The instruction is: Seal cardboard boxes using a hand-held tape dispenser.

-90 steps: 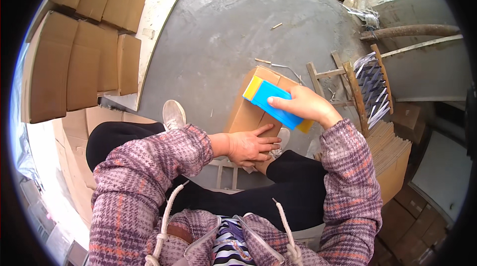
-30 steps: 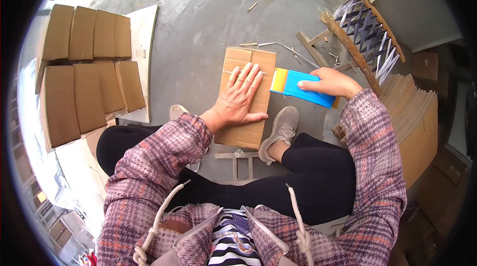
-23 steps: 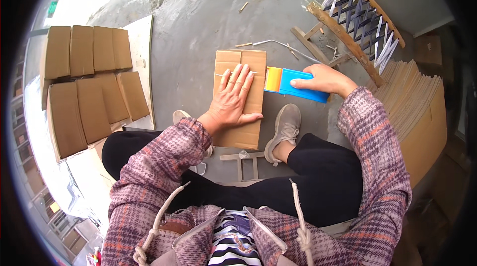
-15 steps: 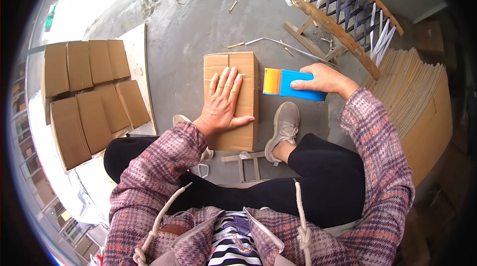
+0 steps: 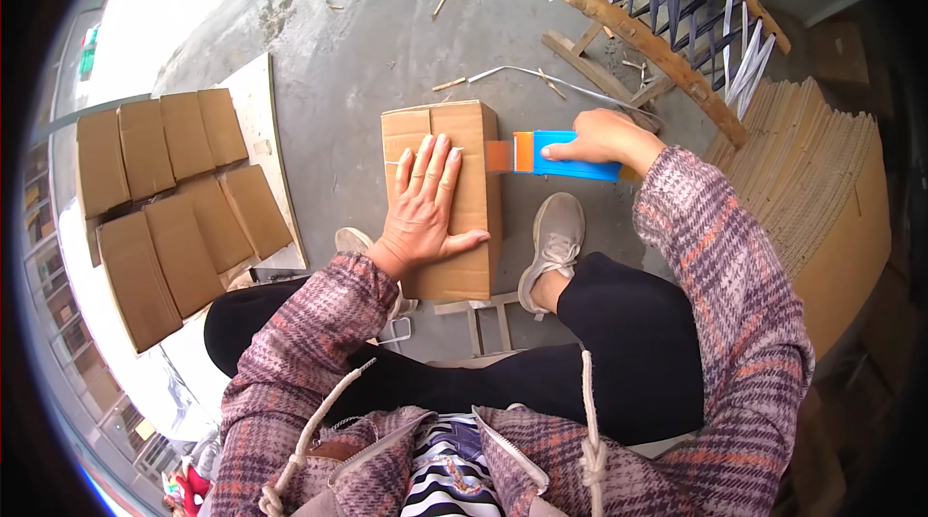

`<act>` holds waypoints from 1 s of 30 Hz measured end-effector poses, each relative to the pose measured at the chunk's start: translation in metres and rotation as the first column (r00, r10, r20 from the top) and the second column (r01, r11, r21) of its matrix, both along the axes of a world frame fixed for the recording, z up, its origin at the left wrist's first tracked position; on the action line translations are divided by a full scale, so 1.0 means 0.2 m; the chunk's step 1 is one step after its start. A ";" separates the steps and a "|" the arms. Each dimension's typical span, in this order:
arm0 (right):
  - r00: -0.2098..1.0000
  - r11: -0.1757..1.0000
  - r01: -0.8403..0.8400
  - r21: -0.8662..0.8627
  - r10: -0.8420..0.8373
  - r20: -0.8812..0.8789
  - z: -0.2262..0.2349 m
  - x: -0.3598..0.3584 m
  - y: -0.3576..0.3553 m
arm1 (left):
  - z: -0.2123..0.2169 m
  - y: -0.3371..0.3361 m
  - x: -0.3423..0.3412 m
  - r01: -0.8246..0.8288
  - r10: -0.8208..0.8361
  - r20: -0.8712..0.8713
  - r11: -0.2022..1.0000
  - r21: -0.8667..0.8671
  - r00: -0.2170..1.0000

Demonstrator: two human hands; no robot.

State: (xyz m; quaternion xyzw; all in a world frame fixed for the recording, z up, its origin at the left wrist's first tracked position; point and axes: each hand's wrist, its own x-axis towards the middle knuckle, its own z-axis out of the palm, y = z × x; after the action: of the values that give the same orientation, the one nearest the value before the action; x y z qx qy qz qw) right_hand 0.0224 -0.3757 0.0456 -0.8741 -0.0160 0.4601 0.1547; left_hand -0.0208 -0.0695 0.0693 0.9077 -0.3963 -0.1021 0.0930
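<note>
A brown cardboard box (image 5: 469, 271) stands between my feet, its flaps folded down along a seam on top. My left hand (image 5: 421, 213) lies flat on that top, fingers slightly spread and thumb out toward the right edge. In my right hand (image 5: 601, 148) is a blue tape dispenser (image 5: 586, 170) with an orange front end, held just right of the box. A short strip of brownish tape (image 5: 499, 157) spans from the dispenser to the box's right side.
Several brown boxes (image 5: 182, 244) stand in two rows on a white board at the left. Flat cardboard sheets (image 5: 822, 179) are stacked at the right. Behind them leans a wooden frame (image 5: 657, 43) woven with dark and white straps. Wood scraps (image 5: 449, 85) lie on the concrete floor.
My right hand has brought the tape dispenser left, closer to the box, and tape now reaches the box's side. My left hand stays flat on top.
</note>
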 end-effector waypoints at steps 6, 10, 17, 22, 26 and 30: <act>0.997 1.000 -0.018 -0.015 0.017 -0.080 0.01 0.15 0.22 | -0.01 0.00 0.00 -0.004 0.004 -0.004 1.000 -0.001 1.000; 0.991 0.983 -0.104 -0.150 0.090 -0.101 -0.02 0.14 0.36 | 0.00 -0.01 0.00 0.005 -0.005 0.005 1.000 0.010 1.000; 0.983 0.994 -0.065 -0.086 0.079 0.167 0.30 0.23 0.07 | 0.00 0.00 0.00 0.004 -0.004 0.001 1.000 0.008 1.000; 0.770 0.859 0.278 0.429 -0.467 0.436 0.94 0.00 -0.27 | -0.04 0.05 0.00 -0.108 0.120 0.036 0.962 -0.252 0.992; 0.433 0.898 0.435 -0.060 -0.150 0.889 0.84 0.04 -0.35 | -0.09 0.07 0.01 -0.530 0.559 0.016 0.795 -0.297 0.829; 0.562 0.825 0.466 -0.319 0.002 0.827 0.49 0.13 -0.50 | -0.14 0.11 0.04 -0.818 0.623 -0.540 0.506 -0.273 0.566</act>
State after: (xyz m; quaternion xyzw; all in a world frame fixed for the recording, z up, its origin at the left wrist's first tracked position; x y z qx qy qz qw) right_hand 0.0486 -0.4752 0.1445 -0.9864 0.1579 -0.0194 -0.0422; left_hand -0.0127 -0.0481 0.0415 0.8939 0.0421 -0.1174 0.4305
